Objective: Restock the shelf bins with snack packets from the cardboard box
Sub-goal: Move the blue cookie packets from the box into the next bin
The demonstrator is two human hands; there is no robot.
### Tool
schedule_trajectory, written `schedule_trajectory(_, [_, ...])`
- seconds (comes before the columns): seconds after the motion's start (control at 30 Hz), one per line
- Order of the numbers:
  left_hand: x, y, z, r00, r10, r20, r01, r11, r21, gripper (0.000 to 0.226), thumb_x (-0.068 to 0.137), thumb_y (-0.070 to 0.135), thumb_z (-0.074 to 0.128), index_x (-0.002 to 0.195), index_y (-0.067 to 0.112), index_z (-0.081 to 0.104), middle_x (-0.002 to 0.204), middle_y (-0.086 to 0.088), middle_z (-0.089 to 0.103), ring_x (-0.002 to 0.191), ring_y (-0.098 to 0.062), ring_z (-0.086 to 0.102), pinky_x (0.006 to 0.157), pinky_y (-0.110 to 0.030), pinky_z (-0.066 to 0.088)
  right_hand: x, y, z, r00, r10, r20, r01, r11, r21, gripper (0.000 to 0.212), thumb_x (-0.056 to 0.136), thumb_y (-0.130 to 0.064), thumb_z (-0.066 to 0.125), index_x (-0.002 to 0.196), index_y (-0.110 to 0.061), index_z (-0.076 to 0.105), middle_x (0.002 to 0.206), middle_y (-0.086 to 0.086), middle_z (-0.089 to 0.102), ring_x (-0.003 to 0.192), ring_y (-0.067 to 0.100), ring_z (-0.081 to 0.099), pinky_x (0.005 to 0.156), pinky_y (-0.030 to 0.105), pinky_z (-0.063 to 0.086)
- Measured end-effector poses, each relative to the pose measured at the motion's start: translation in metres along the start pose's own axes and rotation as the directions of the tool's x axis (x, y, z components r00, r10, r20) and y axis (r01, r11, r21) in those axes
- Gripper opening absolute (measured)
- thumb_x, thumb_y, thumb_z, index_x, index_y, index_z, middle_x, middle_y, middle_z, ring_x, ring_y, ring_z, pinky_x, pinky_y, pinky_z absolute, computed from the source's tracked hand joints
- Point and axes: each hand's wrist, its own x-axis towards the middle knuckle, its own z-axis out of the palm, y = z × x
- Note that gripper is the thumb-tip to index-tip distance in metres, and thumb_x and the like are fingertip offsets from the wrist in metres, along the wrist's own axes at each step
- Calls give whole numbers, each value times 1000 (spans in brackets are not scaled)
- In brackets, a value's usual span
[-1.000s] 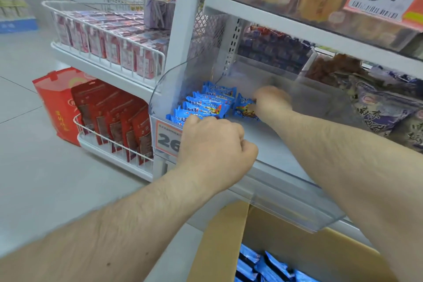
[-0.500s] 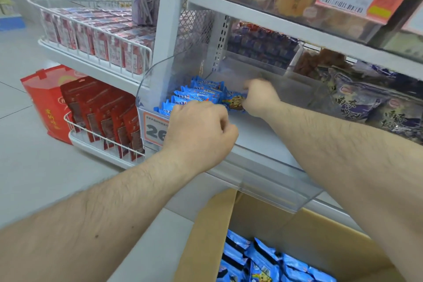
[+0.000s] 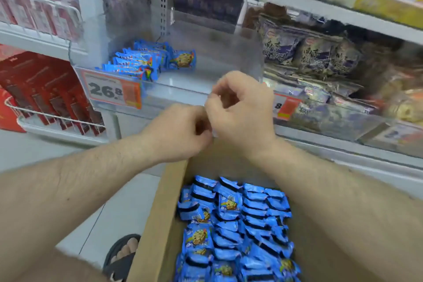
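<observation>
A clear plastic shelf bin (image 3: 183, 96) holds a short row of blue snack packets (image 3: 142, 62) at its left end; the rest of its floor is bare. Below it an open cardboard box (image 3: 160, 224) is packed with several of the same blue packets (image 3: 233, 224). My left hand (image 3: 178, 130) and my right hand (image 3: 242, 107) hover close together in front of the bin, above the box's far edge. Both have curled fingers and I see nothing in either one.
An orange price tag reading 26.8 (image 3: 109, 90) hangs on the bin's front. Purple snack bags (image 3: 309, 52) fill the bin to the right. Red boxes (image 3: 45, 89) stand in a wire basket at the left. A sandalled foot (image 3: 123, 254) is beside the box.
Both hands have pulled back out of the bin and come together over the box. The view has tipped down, showing more of the box's packets.
</observation>
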Motion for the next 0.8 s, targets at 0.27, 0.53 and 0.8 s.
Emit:
schedule_trajectory(0.27, [-9, -11, 50, 836, -86, 542, -22, 982, 190, 11, 79, 23, 54, 81, 26, 65, 75, 11, 64, 78, -12, 58, 76, -31, 52, -171, 99, 12, 592, 608, 529, -425, 793, -436, 7, 77, -19, 58, 71, -21, 58, 66, -4, 61, 68, 19, 56, 64, 31, 48])
schedule_trajectory(0.53, [-11, -17, 72, 700, -125, 703, -38, 977, 212, 17, 83, 21, 52, 92, 24, 66, 83, 10, 65, 86, -16, 61, 79, -36, 53, -312, 118, 55, -271, 440, 856, -37, 884, -466, 46, 84, -44, 68, 119, -15, 58, 106, 8, 62, 93, 28, 60, 77, 40, 54])
schedule_trajectory(0.8, [-8, -14, 74, 642, -360, 677, 310, 929, 200, 14, 89, 27, 49, 97, 23, 59, 80, 2, 71, 65, -17, 69, 60, -26, 55, -301, 112, 48, -102, 555, 825, -179, 806, -564, 13, 79, -19, 64, 82, -14, 53, 86, 5, 52, 76, 23, 52, 62, 33, 44])
